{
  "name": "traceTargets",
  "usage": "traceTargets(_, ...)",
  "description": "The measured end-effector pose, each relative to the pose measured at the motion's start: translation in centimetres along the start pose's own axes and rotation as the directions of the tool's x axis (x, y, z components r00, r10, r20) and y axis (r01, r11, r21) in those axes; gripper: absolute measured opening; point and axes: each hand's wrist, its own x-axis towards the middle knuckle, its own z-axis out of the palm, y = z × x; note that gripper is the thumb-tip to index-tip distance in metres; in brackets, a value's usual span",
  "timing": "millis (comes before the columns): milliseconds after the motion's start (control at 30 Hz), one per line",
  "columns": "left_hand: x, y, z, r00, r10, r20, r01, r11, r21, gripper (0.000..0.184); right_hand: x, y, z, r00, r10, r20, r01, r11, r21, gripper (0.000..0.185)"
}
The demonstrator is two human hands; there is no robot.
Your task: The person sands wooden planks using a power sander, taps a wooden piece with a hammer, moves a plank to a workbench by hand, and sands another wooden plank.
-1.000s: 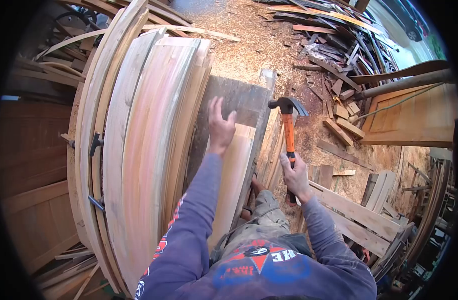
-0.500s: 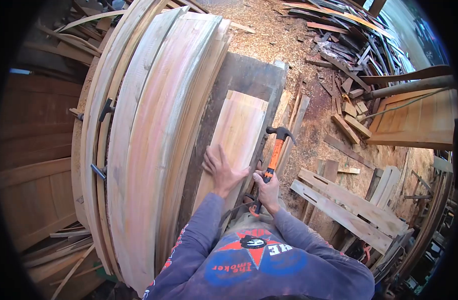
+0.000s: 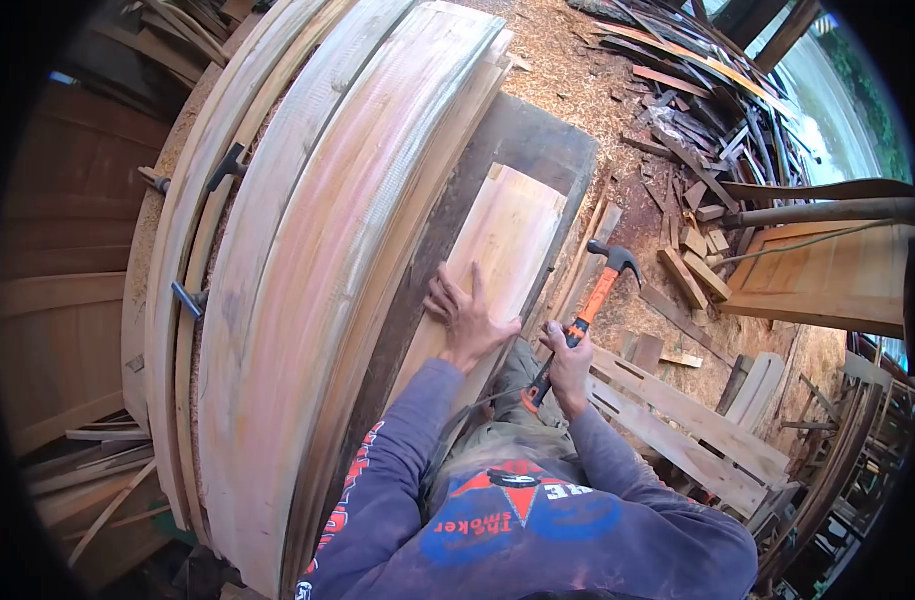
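Note:
My left hand lies on a pale wooden board, thumb and fingers spread over its face. Under the board is a dark, worn bench plank. To the right, my right hand is closed round the black grip of a claw hammer with an orange shaft. The hammer's dark head points up and away from me, apart from the board. Left of the board stand large curved wooden planks, close together.
Bar clamp handles stick out at the left among the curved planks. Sawdust and offcuts cover the ground at the right, with slotted boards beside me. A scrap wood pile lies farther back, near a wooden panel.
The hammer and my right hand have moved right, farther from the board. My left hand stays on the board, and the whole view has shifted and turned slightly.

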Motion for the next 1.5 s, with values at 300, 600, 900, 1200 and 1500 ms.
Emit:
traceTargets(300,0.5,0.5,-1.4,0.970,-0.087,0.228,0.107,0.991,-0.076,0.124,-1.6,-5.4,-0.2,0.988,-0.109,0.106,0.133,0.957,-0.256,0.024)
traceTargets(600,-15.4,-1.2,-15.6,0.994,-0.031,0.108,0.077,0.889,-0.452,0.068,5.6,-11.0,-1.0,0.411,-0.397,0.821,0.905,0.285,-0.316,0.026)
traceTargets(900,-42.7,-0.7,-23.9,0.793,-0.597,-0.123,0.311,0.570,-0.760,0.060,-3.7,-15.8,28.1,-0.424,0.003,0.906,0.872,-0.267,0.410,0.053)
traceTargets(1200,-66.2,-7.5,-14.4,-0.485,-0.868,-0.105,0.054,0.090,-0.994,0.038,-19.1,-8.5,30.6,-0.691,-0.160,0.705,0.703,-0.375,0.604,0.083)
traceTargets(1500,-79.6,-29.7,-0.7,-0.516,-0.765,0.386,-0.603,0.004,-0.798,0.079,-22.1,1.0,14.2,-0.390,0.777,0.495,0.898,0.440,0.017,0.112)
